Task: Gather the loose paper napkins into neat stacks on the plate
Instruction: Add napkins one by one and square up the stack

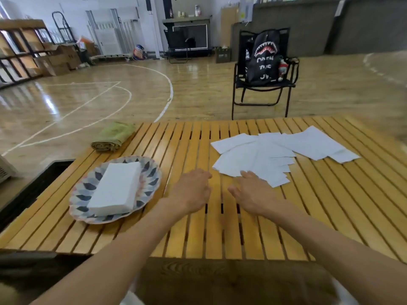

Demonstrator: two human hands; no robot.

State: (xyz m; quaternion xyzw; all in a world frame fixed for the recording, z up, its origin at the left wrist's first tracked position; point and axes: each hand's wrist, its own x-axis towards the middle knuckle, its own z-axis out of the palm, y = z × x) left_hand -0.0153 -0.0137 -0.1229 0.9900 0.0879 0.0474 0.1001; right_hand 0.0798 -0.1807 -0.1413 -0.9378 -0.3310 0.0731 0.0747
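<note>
Both hands, left (191, 190) and right (253, 194), empty with fingers loosely spread near the fanned napkins (275, 150) on the tabletop (220, 234), well apart from the stack (116, 190) on the plate (152, 175): thin sheets likely to slide, crumple or catch in slots if swept carelessly.

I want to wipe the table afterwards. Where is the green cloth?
In the head view, the rolled green cloth lies at the table's far left corner, beyond the plate.

A single head-worn wide-angle view looks forward and down, close over the near edge of the slatted yellow wooden surface (220, 234), toward its far edge.
</note>
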